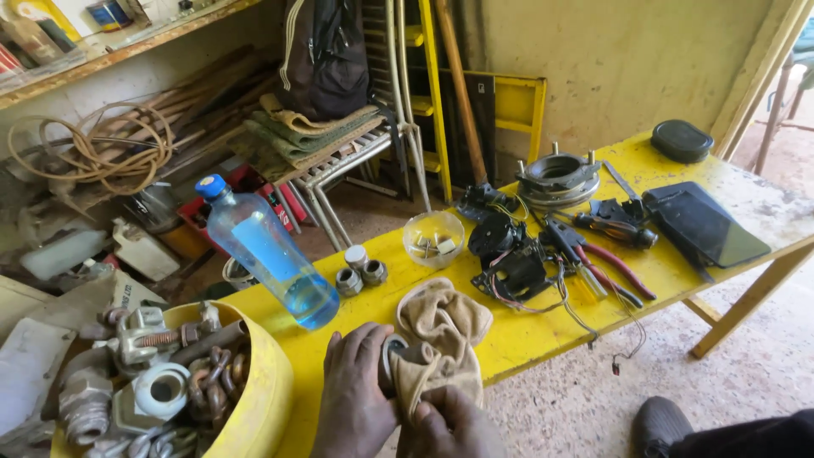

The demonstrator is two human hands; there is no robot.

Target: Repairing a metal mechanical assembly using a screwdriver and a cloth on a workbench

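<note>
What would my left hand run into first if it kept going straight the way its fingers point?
Probably the blue-capped plastic bottle lying just beyond the left hand; its base sits nearest the fingertips, though depth is hard to judge.

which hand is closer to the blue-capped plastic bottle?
Left. The left hand sits just below the bottle base, gripping a round metal part. The right hand is lower and further right, holding the tan rag against that part.
</note>
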